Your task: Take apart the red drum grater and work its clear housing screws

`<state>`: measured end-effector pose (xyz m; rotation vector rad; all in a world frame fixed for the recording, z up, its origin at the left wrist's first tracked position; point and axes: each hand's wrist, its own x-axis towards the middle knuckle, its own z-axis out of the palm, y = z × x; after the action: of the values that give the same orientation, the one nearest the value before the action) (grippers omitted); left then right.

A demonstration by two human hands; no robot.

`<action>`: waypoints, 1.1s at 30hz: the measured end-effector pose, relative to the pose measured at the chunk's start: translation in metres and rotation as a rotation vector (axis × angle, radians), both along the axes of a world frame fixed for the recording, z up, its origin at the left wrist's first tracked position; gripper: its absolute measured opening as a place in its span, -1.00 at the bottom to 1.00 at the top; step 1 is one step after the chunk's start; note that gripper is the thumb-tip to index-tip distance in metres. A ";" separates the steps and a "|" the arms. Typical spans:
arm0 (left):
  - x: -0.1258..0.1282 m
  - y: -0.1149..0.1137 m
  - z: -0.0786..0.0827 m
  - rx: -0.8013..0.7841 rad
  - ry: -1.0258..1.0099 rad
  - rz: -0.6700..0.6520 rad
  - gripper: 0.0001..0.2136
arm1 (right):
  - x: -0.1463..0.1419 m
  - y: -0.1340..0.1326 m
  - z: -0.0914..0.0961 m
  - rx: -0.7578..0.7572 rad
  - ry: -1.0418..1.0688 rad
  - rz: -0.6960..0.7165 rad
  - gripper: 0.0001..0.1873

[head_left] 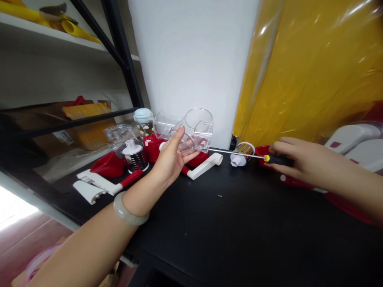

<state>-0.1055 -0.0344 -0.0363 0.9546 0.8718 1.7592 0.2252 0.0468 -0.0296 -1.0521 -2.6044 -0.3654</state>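
My left hand (pixel 172 161) grips a clear plastic housing (pixel 201 126) with round openings, thumb over its near side and fingers underneath. Held in my right hand (pixel 295 157) is a screwdriver (pixel 239 152) with a black and yellow handle. Its long metal shaft points left, and the tip reaches the housing's lower right corner; whether it sits in a screw is too small to tell. Below the housing lies a white crank handle (pixel 206 166) with a red grip. A grater drum (pixel 244 150) with a white hub lies behind the screwdriver shaft.
On the black table (pixel 227 235), at left, stand another grater drum (pixel 137 159), a red plastic part (pixel 109 164), a second crank handle (pixel 104 183) and a bottle with a blue lid (pixel 143 116). White and red parts (pixel 356 139) lie at right. A black-framed shelf (pixel 128 71) rises at left.
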 end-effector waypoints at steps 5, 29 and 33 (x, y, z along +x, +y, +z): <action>0.001 -0.001 0.001 -0.012 -0.005 -0.013 -0.45 | -0.002 -0.002 0.003 -0.062 0.026 -0.113 -0.75; -0.001 0.001 -0.002 0.005 -0.010 -0.026 -0.48 | -0.001 0.001 0.001 -0.089 0.068 0.063 -0.76; 0.000 0.001 -0.001 -0.001 -0.009 -0.025 -0.48 | -0.002 -0.001 0.003 -0.073 0.058 -0.004 -0.79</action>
<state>-0.1059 -0.0336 -0.0374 0.9518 0.8515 1.7403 0.2232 0.0454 -0.0263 -1.0751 -2.5817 -0.2388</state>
